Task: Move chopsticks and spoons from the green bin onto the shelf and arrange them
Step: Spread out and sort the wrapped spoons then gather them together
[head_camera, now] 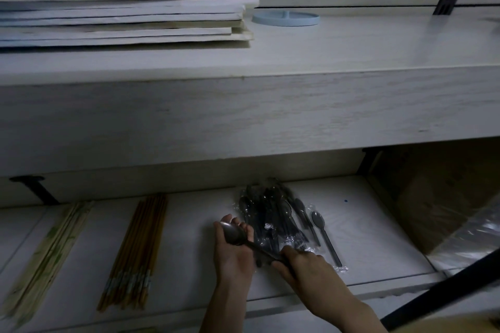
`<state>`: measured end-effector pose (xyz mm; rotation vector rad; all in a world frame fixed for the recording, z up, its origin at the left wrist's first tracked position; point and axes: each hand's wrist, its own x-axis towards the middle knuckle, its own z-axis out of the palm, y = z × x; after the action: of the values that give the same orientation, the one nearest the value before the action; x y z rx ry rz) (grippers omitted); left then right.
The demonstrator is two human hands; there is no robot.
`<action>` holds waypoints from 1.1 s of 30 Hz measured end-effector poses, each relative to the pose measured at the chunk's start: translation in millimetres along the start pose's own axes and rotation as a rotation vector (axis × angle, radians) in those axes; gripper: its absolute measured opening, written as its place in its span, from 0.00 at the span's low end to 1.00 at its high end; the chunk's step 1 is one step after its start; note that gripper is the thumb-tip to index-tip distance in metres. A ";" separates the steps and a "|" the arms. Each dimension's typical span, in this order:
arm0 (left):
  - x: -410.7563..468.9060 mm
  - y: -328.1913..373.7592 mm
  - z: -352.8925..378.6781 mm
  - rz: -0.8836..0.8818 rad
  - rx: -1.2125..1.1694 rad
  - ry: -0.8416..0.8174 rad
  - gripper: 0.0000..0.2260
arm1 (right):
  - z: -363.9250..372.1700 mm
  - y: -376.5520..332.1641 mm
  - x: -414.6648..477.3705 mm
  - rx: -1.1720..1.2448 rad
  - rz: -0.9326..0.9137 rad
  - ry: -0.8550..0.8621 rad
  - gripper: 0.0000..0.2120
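Nearest, both hands are working over the front of the lower shelf (365,224). The right hand (303,265) is pinching the handle end of a metal spoon (234,234), while the left hand (234,251) is lying under the bowl with its fingers fairly straight, supporting rather than gripping.

The spoon's long axis is running from the right hand up and leftward to the left fingertips, slanting across the near-left edge of the pile of black plastic spoons (270,213). That pile is lying just beyond the hands, bowls far and handles toward the person. Setting the metal spoon parallel to it would probably mean swinging the bowl away. The left hand is sitting nearer the bare strip between the pile and the brown chopsticks (138,246). Those chopsticks, and the pale chopsticks (51,246) farther left, are also lying front to back.

As for containers, the green bin is not showing. Clear wrappers are enclosing the plastic spoons. A cardboard box (433,192) is standing at the right, its contents hidden. Farthest, the upper shelf (324,48) is carrying a paper stack (121,8) and a blue dish (286,18), seemingly holding nothing.
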<state>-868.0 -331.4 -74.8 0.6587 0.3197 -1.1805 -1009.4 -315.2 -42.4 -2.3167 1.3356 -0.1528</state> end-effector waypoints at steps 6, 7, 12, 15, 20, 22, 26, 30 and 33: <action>-10.2 6.2 -4.4 -0.002 0.057 -0.160 0.15 | -9.1 13.4 8.9 0.391 0.058 -0.124 0.14; -13.2 6.9 -4.6 -0.009 0.068 -0.197 0.15 | -12.0 13.8 9.0 0.455 0.076 -0.130 0.15; -11.4 2.4 -13.2 0.118 0.150 -0.188 0.15 | -18.3 12.0 9.9 0.648 0.130 -0.095 0.17; -12.3 0.8 -11.6 0.140 0.136 -0.182 0.14 | -16.0 9.4 11.7 0.683 0.166 -0.054 0.16; -10.6 -1.5 -12.4 0.137 0.103 -0.156 0.14 | -12.8 8.9 12.7 0.685 0.188 -0.014 0.17; -11.4 -2.0 -13.0 0.169 0.092 -0.157 0.14 | -12.7 6.9 12.8 0.728 0.215 -0.008 0.14; -12.3 -2.5 -11.1 0.231 0.110 -0.153 0.16 | -11.3 7.6 12.8 0.756 0.168 -0.013 0.04; -13.8 -3.3 -5.0 0.293 0.126 -0.059 0.11 | -6.3 14.5 8.5 0.446 0.033 0.097 0.15; -16.3 -1.2 -4.8 0.334 0.151 -0.044 0.10 | -3.8 17.9 3.5 0.227 -0.068 0.251 0.11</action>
<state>-874.6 -316.5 -69.8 0.7828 0.0782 -0.9021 -1022.9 -327.0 -47.4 -2.2037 1.2790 -0.6025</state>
